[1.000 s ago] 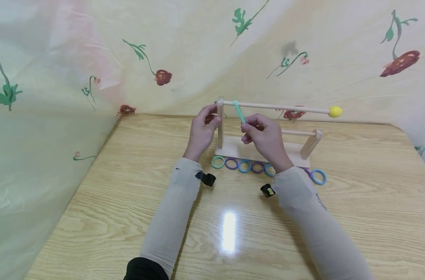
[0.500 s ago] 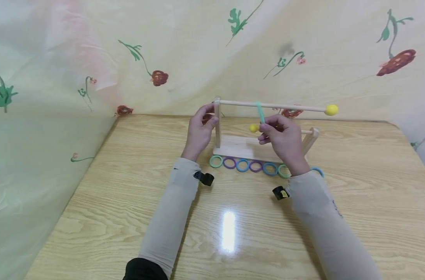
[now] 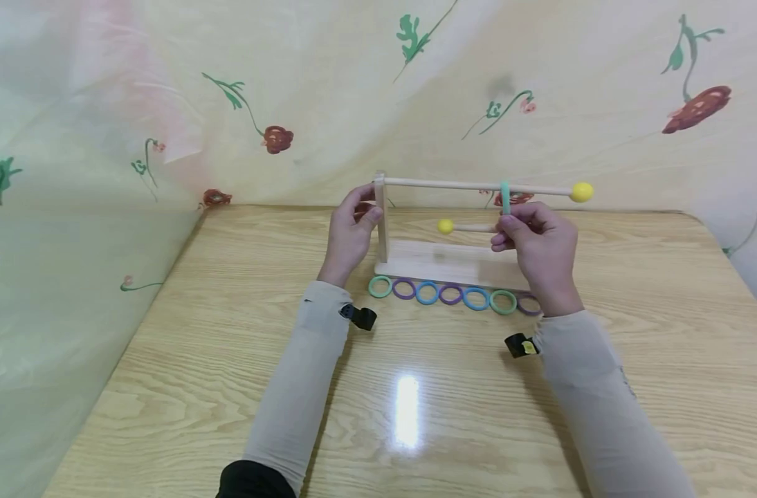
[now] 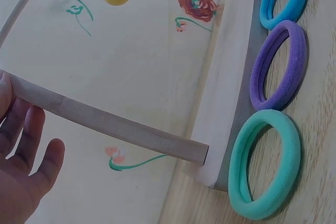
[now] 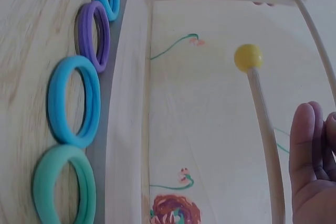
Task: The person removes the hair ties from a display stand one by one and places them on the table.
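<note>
A wooden stand has a pale base [image 3: 447,259] and a left post [image 3: 382,232] carrying a long upper rod [image 3: 441,184] tipped by a yellow ball [image 3: 581,192]. My left hand [image 3: 347,232] grips that post near its top; in the left wrist view some of its fingers [image 4: 51,163] extend off the wood. With thumb and fingertips my right hand [image 3: 543,256] pinches a mint green hair tie [image 3: 506,199], which loops over the upper rod nearer the ball end. Behind this hand, a shorter lower rod [image 3: 475,227] is partly hidden, its yellow ball [image 3: 445,226] pointing left.
Along the base's front edge lies a row of hair ties: green [image 3: 380,287], purple [image 3: 405,288], blue [image 3: 427,292] and several more, the right end covered by my right hand and wrist. A flower-printed cloth [image 3: 329,104] hangs behind the wooden table [image 3: 229,346].
My right hand has moved rightward, sliding the green hair tie along the upper rod towards its yellow ball. The lower rod's ball has come into sight. My left hand keeps its grip on the post.
</note>
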A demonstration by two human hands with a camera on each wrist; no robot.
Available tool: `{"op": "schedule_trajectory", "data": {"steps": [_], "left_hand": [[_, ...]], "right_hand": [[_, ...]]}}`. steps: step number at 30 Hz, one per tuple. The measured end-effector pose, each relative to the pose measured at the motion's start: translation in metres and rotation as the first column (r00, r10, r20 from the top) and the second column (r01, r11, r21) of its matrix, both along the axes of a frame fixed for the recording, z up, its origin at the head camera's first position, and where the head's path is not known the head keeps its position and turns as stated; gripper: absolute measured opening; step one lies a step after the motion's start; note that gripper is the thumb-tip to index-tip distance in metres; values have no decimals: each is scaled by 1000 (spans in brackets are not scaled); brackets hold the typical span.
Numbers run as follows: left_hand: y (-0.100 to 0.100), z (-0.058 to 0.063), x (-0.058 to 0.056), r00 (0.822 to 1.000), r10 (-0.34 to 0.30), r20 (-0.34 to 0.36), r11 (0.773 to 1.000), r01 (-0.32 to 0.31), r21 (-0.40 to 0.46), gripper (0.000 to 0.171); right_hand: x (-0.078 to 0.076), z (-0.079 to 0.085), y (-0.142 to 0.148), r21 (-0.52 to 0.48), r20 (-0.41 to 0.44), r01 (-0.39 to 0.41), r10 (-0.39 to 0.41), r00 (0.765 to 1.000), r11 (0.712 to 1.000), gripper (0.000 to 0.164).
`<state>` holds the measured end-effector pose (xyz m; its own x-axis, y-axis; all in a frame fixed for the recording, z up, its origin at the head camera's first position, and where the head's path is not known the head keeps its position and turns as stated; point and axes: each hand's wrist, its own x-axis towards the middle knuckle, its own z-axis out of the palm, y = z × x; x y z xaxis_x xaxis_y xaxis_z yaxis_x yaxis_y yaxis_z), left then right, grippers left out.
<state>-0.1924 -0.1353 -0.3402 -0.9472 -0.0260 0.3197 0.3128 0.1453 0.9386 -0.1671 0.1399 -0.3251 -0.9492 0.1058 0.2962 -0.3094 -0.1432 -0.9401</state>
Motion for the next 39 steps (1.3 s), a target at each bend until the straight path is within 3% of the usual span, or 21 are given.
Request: {"op": "schedule_trajectory", "data": {"steps": [6, 14, 39], "left_hand": [[0, 0, 0, 1000, -8, -2, 1000, 8, 22, 36], [-1, 1, 2, 1000, 3, -4, 1000, -3, 7, 35], [-1, 1, 5, 1000, -3, -27, 1000, 3, -2, 36]], "right_hand": [[2, 3, 10, -110, -21, 84, -87, 996, 990, 6], [6, 4, 22, -138, -39, 176, -183, 982, 975, 3], [15, 11, 47, -248, 6, 297, -305, 952, 922, 18]]}}
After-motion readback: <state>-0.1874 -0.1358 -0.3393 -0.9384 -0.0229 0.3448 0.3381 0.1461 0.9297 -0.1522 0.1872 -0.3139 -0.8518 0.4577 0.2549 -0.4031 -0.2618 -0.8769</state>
